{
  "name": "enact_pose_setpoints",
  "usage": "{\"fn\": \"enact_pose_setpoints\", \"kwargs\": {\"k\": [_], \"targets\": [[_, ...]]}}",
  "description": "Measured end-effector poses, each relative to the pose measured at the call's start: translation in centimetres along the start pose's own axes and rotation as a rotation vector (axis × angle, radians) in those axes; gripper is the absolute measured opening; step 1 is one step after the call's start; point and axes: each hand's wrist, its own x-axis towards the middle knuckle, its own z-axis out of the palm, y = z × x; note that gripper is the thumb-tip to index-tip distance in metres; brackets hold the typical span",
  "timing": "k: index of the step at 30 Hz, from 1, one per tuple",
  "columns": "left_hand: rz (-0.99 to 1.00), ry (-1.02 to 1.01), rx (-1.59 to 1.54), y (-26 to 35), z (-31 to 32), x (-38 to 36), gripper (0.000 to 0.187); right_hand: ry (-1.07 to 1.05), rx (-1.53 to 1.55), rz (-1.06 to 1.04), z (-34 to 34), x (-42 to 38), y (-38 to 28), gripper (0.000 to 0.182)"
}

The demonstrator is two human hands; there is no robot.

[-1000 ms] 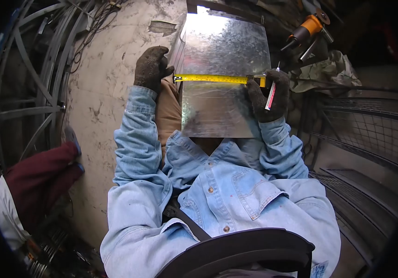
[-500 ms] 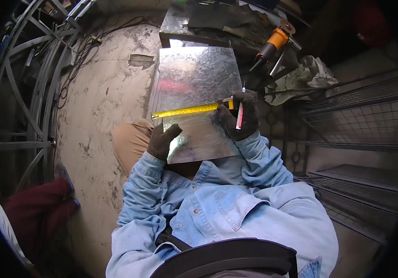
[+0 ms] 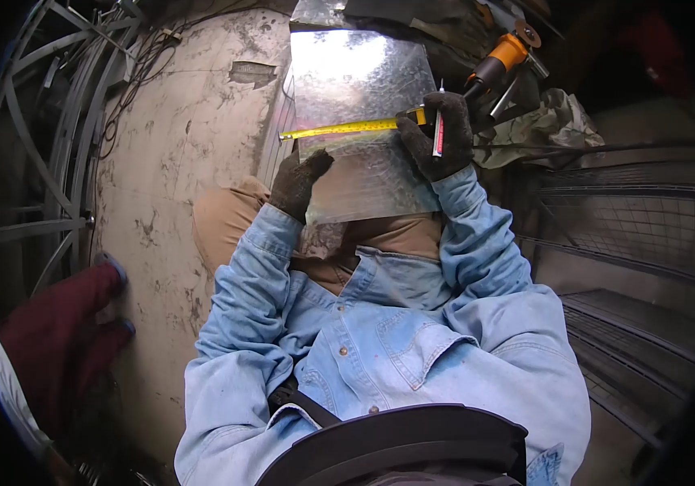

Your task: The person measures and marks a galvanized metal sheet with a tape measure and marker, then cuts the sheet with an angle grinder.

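Note:
A shiny sheet of metal (image 3: 367, 174) lies in front of me, its near end over my lap. Across it, from right to left, stretches the yellow blade of a tape measure (image 3: 339, 128), its tip just past the left edge. In a dark glove, my right hand (image 3: 451, 144) is closed on the tape's case at the right edge. A slim white-and-red marker (image 3: 438, 134) stands out between that hand's fingers. My left hand (image 3: 297, 185), gloved too, grips the left edge with the thumb on top; its other fingers are hidden.
An orange angle grinder (image 3: 507, 55) lies at the back right beside crumpled pale cloth (image 3: 558, 121). Black wire shelving (image 3: 631, 219) stands to the right. Metal framework (image 3: 36, 162) and a dark cable (image 3: 141, 85) are at left. Another person's maroon-clad leg (image 3: 64, 316) shows lower left.
The sheet, both hands and the tape have shifted farther from my body and slightly right. More of my trousers now shows below the sheet. Both hands keep their hold.

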Motion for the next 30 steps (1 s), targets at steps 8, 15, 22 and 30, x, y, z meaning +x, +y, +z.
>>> {"fn": "enact_pose_setpoints", "kwargs": {"k": [8, 15, 22, 30], "targets": [[0.731, 0.327, 0.611, -2.5, -1.2, -0.3, 0.044, 0.031, -0.025, -0.014, -1.4, -1.2, -1.4, 0.044], [0.438, 0.014, 0.500, -1.2, -2.5, -1.1, 0.024, -0.050, -0.065, -0.024, -3.1, -3.0, -3.1, 0.044], [0.474, 0.139, 0.315, -2.3, -0.8, 1.1, 0.025, 0.007, -0.057, 0.033, -3.4, -3.6, -2.8, 0.045], [0.462, 0.159, 0.350, -2.0, -1.6, -1.9, 0.031, 0.029, -0.094, 0.010, -3.2, -4.0, -2.3, 0.047]]}}
